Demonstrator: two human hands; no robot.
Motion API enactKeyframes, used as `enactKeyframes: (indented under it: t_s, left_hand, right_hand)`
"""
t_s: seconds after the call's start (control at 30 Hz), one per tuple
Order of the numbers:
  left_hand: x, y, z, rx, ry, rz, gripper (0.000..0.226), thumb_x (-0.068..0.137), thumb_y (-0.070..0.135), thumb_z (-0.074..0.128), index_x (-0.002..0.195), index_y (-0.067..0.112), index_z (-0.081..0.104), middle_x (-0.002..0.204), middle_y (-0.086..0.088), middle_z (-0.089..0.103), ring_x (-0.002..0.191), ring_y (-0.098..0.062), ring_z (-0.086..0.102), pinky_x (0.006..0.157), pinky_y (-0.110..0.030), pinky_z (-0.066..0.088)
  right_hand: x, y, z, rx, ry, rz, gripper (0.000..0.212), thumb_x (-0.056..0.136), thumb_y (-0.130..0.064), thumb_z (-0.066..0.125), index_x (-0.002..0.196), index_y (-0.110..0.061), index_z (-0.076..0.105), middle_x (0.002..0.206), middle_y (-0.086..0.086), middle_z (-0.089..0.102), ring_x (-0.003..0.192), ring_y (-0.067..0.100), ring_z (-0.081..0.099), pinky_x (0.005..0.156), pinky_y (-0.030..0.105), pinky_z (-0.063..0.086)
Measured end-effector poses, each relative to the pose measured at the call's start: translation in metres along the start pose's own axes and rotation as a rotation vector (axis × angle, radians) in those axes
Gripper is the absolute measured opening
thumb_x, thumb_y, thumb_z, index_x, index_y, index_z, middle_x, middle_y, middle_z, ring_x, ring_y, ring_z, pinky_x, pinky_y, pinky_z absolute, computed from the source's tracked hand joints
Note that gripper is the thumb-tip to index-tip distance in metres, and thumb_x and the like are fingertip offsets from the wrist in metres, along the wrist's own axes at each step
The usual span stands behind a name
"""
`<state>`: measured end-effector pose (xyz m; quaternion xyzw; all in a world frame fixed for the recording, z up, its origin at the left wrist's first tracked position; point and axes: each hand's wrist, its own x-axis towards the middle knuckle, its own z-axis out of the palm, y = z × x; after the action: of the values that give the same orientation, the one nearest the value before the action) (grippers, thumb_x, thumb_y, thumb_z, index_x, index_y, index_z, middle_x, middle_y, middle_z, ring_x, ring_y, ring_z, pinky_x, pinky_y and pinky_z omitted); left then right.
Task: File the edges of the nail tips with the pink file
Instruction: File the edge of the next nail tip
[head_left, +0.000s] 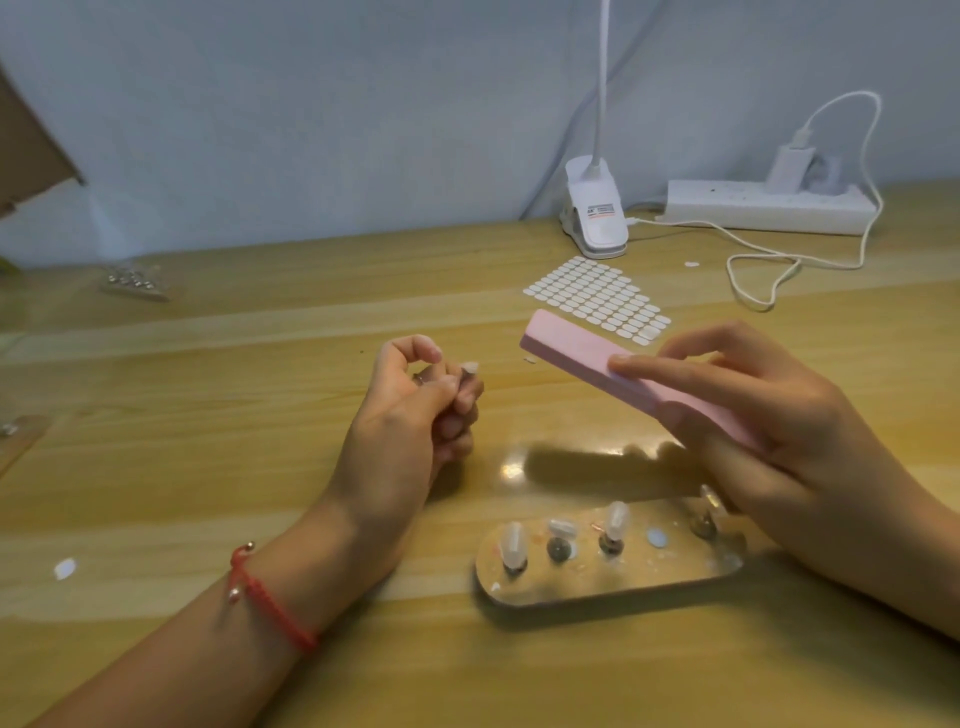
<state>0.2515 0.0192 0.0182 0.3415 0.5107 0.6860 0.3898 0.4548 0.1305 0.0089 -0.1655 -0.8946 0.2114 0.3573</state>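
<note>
The stand (613, 597) lies before the file (571, 343), the sheet (597, 299) apparently behind it.

Your pink file (571, 345) looks matt and finely gritty; at its six o'clock the clear stand (613, 587) gleams glossy on the smooth wood-grain table (260, 332).

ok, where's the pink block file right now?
Head view, centre-right: the right hand grips the pink block file above the wooden table, between the white sticker sheet and the clear nail-tip stand.
</note>
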Motion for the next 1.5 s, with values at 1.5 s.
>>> enactKeyframes:
  t_s: [1.5]
  left_hand:
    - [0.003,0.000,-0.008,-0.028,-0.354,-0.020,0.039,0.066,-0.003,0.064,0.090,0.016,0.039,0.066,0.000,0.068,0.067,-0.011,0.066,0.062,-0.014,0.051]
  right_hand:
    - [0.009,-0.007,-0.011,-0.100,0.005,-0.220,0.033,0.092,-0.023,0.054,0.124,-0.028,0.055,0.110,0.012,0.055,0.103,0.017,0.053,0.099,0.016,0.043]
